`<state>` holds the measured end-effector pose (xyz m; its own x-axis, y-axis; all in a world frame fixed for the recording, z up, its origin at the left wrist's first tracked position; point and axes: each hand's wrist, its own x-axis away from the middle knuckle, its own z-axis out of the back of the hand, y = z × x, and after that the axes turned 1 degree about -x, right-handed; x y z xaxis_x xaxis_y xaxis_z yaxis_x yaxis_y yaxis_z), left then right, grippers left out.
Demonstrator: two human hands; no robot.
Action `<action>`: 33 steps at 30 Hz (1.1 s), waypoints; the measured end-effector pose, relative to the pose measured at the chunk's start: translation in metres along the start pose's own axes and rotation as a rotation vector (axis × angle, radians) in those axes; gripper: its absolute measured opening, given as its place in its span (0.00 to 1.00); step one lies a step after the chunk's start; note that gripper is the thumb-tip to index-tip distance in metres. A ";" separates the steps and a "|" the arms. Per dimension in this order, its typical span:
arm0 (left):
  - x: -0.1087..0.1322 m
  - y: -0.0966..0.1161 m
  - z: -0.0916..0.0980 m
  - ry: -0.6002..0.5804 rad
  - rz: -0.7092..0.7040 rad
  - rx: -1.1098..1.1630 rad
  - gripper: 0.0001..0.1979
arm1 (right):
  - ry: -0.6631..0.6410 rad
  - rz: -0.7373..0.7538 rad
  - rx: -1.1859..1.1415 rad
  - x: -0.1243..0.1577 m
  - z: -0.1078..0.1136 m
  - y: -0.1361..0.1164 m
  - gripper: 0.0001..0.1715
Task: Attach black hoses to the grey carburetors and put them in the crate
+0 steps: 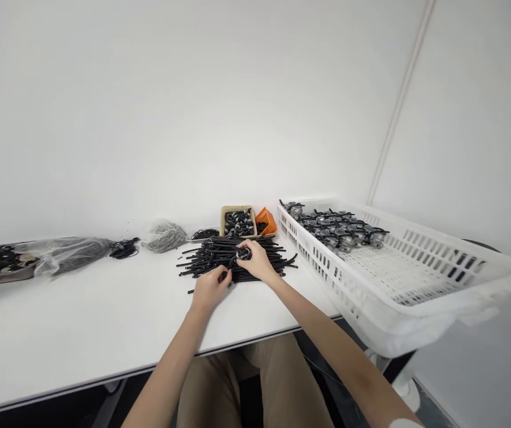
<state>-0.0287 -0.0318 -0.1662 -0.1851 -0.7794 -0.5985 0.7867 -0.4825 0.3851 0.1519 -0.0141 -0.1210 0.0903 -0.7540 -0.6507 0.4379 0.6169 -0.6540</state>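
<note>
My right hand (256, 260) is closed around a small round dark part (243, 254) with a grey edge, held above a pile of black tubes (208, 254). Lower and to the left, my left hand (211, 288) pinches a short black piece (224, 275), most of it covered by my fingers. It looks like a tube end; whether it joins the round part I cannot tell. Both hands are over the pile's near side, close together.
Behind the pile stand a beige tray (222, 223) of black and grey parts and an orange basket (270, 220). A white slotted crate (349, 291) at right holds several clear-and-black assemblies (340, 229). Plastic bags (75, 252) and a parts tray (19, 274) lie left.
</note>
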 end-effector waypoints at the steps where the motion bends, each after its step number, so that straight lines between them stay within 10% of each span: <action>1: 0.003 -0.002 0.003 0.014 0.014 -0.010 0.15 | 0.009 -0.032 0.011 0.011 0.000 -0.001 0.17; 13: 0.030 -0.016 0.026 -0.040 0.078 0.098 0.13 | 0.000 -0.130 0.067 0.074 -0.045 0.005 0.18; 22: 0.031 -0.015 0.028 -0.022 0.092 0.205 0.11 | -0.030 -0.102 -0.035 0.078 -0.038 0.010 0.32; 33: 0.032 -0.014 0.028 -0.068 0.137 0.223 0.13 | 0.020 -0.094 0.035 0.077 -0.032 0.005 0.06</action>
<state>-0.0616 -0.0610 -0.1711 -0.1309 -0.8650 -0.4844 0.6593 -0.4409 0.6090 0.1327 -0.0616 -0.1866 0.0297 -0.8034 -0.5947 0.4744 0.5350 -0.6991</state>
